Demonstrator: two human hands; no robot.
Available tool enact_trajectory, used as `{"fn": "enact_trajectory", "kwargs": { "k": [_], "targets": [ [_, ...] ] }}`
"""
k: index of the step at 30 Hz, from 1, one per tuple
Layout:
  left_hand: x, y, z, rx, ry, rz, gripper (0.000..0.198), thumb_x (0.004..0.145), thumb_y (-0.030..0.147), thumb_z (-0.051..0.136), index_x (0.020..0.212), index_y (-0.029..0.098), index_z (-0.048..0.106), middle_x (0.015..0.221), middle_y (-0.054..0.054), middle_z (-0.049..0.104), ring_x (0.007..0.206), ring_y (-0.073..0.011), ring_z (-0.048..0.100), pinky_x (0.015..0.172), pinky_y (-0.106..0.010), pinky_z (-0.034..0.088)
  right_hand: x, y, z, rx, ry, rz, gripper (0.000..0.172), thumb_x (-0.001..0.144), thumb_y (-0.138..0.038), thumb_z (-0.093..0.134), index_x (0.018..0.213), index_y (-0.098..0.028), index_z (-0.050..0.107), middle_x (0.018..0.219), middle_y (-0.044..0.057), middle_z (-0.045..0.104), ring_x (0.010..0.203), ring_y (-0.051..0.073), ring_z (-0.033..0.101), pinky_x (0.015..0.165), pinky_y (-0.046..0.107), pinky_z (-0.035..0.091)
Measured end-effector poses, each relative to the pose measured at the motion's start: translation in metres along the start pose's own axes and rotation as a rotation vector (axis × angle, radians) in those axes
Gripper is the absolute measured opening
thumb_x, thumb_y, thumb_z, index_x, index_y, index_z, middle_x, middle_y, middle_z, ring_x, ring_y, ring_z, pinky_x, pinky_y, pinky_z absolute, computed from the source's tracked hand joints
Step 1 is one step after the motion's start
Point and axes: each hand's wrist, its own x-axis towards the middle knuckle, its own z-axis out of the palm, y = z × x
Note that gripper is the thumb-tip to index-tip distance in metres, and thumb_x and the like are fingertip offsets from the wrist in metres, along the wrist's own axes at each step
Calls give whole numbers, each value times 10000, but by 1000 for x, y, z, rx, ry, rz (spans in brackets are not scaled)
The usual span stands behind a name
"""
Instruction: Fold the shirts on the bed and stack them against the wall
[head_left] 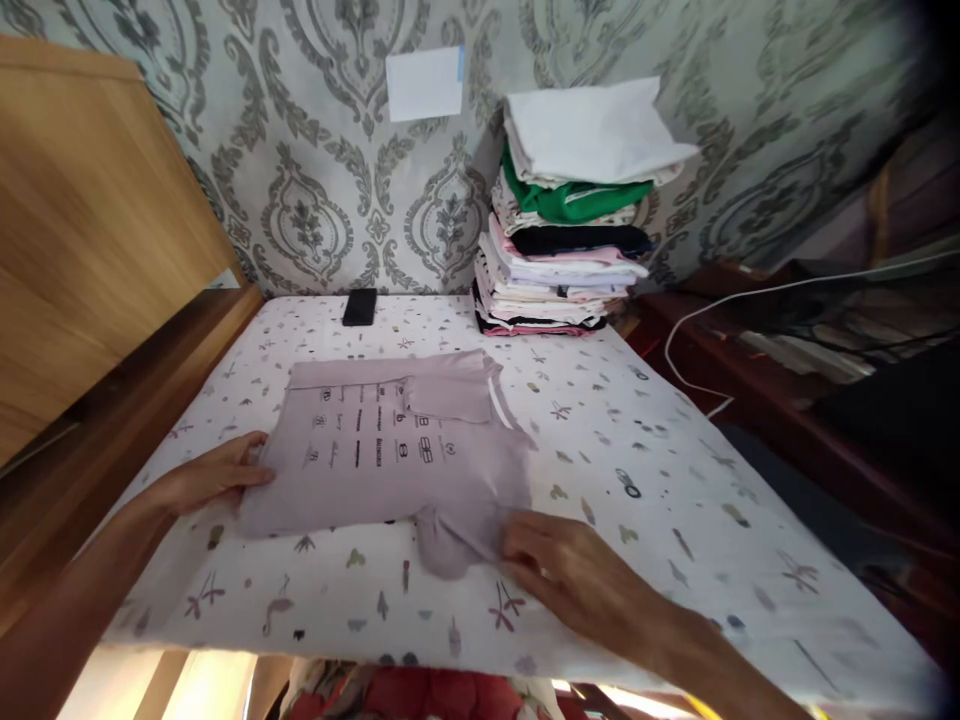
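Observation:
A mauve T-shirt with dark printed symbols lies on the patterned white sheet. Its far side is folded over, with that sleeve laid back across the print; the near sleeve sticks out toward me. My left hand pinches the shirt's left edge near the hem. At the near right, by the shoulder and near sleeve, my right hand has its fingers closed on the fabric.
A tall stack of folded clothes stands at the back right against the wall. A black phone lies at the back left. Wooden furniture borders the left side. A white cable hangs at the right.

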Motion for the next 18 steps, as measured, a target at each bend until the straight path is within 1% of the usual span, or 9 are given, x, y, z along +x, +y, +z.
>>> {"fn": "enact_trajectory", "kwargs": {
  "k": [1,3,5,7,8,10,13,15,18],
  "targets": [
    [3,-2,-5,105,22,-15,555,636,566,713,1031,214,546,630,40,622,571,-201,623,515,-280,475,3,2,-6,54,-71,29,333,1006,-317,472,718,-189,579,679,4,597,562,116,526,525,248,407],
    [15,0,-14,351,103,-3,495,727,594,612,1045,226,519,663,23,632,597,-205,616,550,-290,468,19,9,-16,43,-88,95,315,987,-357,501,738,-190,596,660,-5,593,557,117,533,533,247,405],
    [35,9,-17,609,310,134,400,814,558,518,1039,227,536,820,-32,684,726,-229,650,659,-327,493,46,17,-21,-144,2,148,167,954,-303,531,932,-183,646,847,38,664,655,144,602,579,263,434],
    [57,23,-14,797,412,328,304,867,437,466,1059,222,565,1051,-80,687,937,-251,653,816,-362,498,79,26,-23,-386,30,166,266,913,-224,546,1168,-186,612,1115,93,655,788,181,655,616,278,460],
    [67,29,-10,867,412,414,278,871,361,456,1076,217,578,1141,-95,667,1036,-260,631,885,-374,486,94,30,-23,-487,3,169,324,903,-194,540,1223,-186,590,1187,108,630,837,196,667,622,279,466],
    [86,40,-3,987,381,502,289,855,235,445,1096,202,602,1218,-121,641,1141,-275,585,954,-398,465,119,38,-20,-631,-79,177,299,900,-133,504,1176,-173,611,1172,117,628,852,207,678,609,274,462],
    [106,47,1,1089,377,483,297,883,162,375,1031,190,631,1148,-146,662,1108,-298,591,869,-413,488,138,50,-17,-734,-150,194,283,862,-14,461,1022,-153,648,1051,118,656,783,199,684,586,267,439],
    [119,49,-5,1086,374,486,300,905,171,344,973,198,634,1095,-134,675,1064,-294,608,787,-383,488,148,58,-24,-699,-126,218,277,859,5,454,960,-151,660,1006,116,679,736,189,679,579,263,425],
    [143,57,-31,976,328,470,241,898,255,393,909,216,630,976,-77,701,949,-256,641,742,-332,468,180,70,-58,-523,27,322,197,906,-96,495,849,-157,674,883,96,715,736,196,670,609,258,430]
  ]
}}
